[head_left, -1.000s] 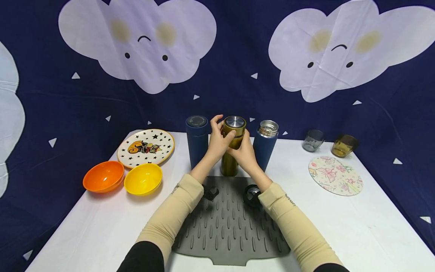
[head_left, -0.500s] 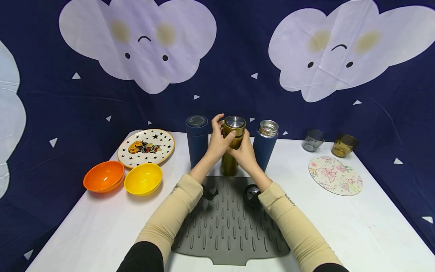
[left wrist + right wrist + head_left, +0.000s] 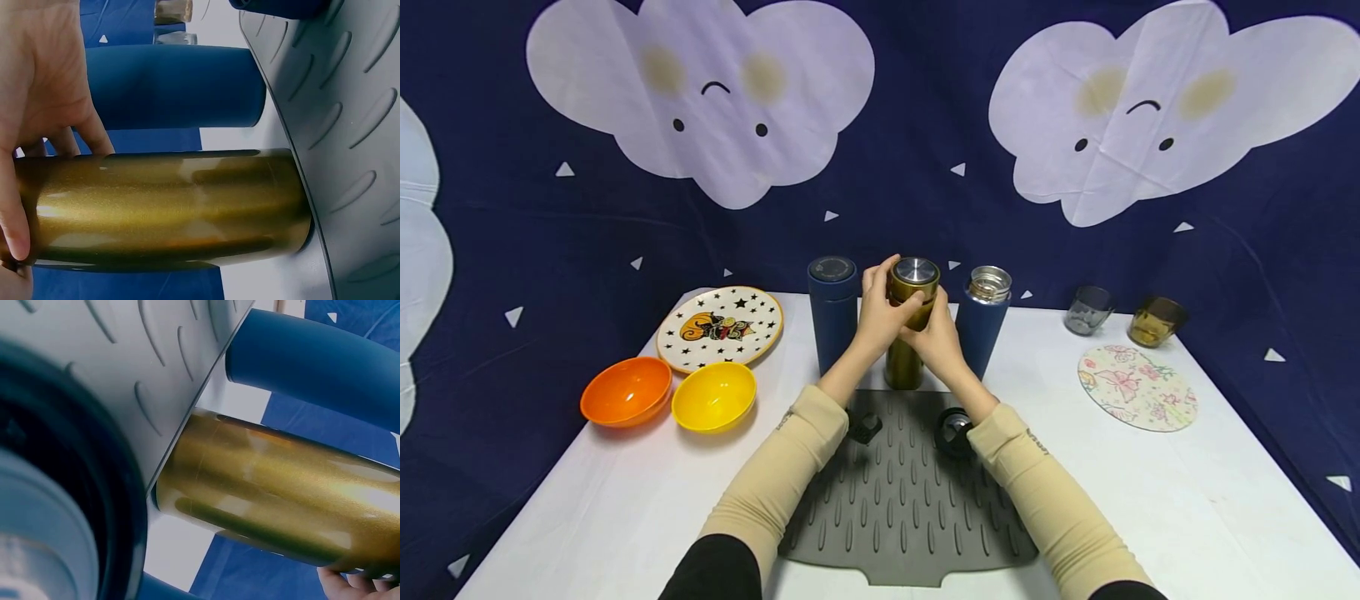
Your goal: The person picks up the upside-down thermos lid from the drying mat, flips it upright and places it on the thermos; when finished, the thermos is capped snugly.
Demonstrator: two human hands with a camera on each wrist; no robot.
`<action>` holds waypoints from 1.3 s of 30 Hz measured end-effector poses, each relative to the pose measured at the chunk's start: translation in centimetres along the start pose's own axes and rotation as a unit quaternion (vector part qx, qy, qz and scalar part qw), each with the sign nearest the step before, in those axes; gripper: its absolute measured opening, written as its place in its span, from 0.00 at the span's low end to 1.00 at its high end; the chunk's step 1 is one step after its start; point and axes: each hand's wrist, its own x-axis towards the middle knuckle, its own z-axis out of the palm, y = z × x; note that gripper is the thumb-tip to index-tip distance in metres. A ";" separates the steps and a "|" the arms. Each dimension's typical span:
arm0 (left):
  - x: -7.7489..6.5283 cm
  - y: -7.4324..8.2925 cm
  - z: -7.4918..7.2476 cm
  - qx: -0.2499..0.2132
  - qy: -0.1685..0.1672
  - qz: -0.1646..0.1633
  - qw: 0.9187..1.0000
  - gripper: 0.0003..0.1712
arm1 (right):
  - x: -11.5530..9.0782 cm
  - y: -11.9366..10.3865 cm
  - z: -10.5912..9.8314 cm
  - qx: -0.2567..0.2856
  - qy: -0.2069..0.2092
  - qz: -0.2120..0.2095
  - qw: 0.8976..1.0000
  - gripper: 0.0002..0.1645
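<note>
A gold vacuum flask (image 3: pixel 902 367) with a silver-topped lid (image 3: pixel 916 271) stands upright at the mat's far edge. My left hand (image 3: pixel 877 321) grips it high at the lid, thumb across the front. Just below, my right hand (image 3: pixel 938 337) grips the flask's body; in the left wrist view the right hand (image 3: pixel 53 87) reaches around it, and its fingers (image 3: pixel 356 584) show at the lower right of the right wrist view. To the left stands a lidded blue flask (image 3: pixel 833 317). On the right is a blue flask (image 3: pixel 983 329) without a lid, its steel mouth bare.
On the grey ridged mat (image 3: pixel 902 517) lie a small black part (image 3: pixel 865 427) and a round black lid (image 3: pixel 953 429). Orange bowl (image 3: pixel 627 392), yellow bowl (image 3: pixel 715 398) and patterned plate (image 3: pixel 760 329) stand left. Right are grey glass (image 3: pixel 1087 311), amber glass (image 3: pixel 1156 322) and floral round mat (image 3: pixel 1138 389).
My left hand's raised fingers have come down and in closer around the lid. The right hand keeps its grip, and the flask stays in place.
</note>
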 end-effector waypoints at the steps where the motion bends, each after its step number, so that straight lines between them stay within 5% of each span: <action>1: 0.0 0.0 0.0 -0.006 0.000 -0.003 1.000 0.44 | 0.0 0.0 0.0 0.000 0.000 0.000 1.000 0.53; 12: 0.0 -0.2 0.0 0.008 0.006 0.001 1.000 0.39 | 0.0 0.0 0.1 -0.004 -0.002 0.004 1.000 0.54; 17: 0.0 -0.1 0.1 -0.010 0.010 0.003 1.000 0.46 | -0.1 -0.1 0.0 0.002 -0.004 0.004 1.000 0.54; 24: -0.2 -0.1 0.0 -0.059 -0.006 -0.001 0.998 0.37 | -0.1 -0.1 0.0 0.002 -0.008 0.008 1.000 0.54; 33: -0.3 -0.2 0.0 -0.010 0.000 -0.010 1.000 0.35 | -0.1 0.0 0.0 0.003 -0.008 0.007 1.000 0.55; 39: -0.2 0.0 0.2 -0.023 0.008 -0.011 1.000 0.41 | -0.1 0.0 0.0 -0.001 -0.006 0.010 1.000 0.54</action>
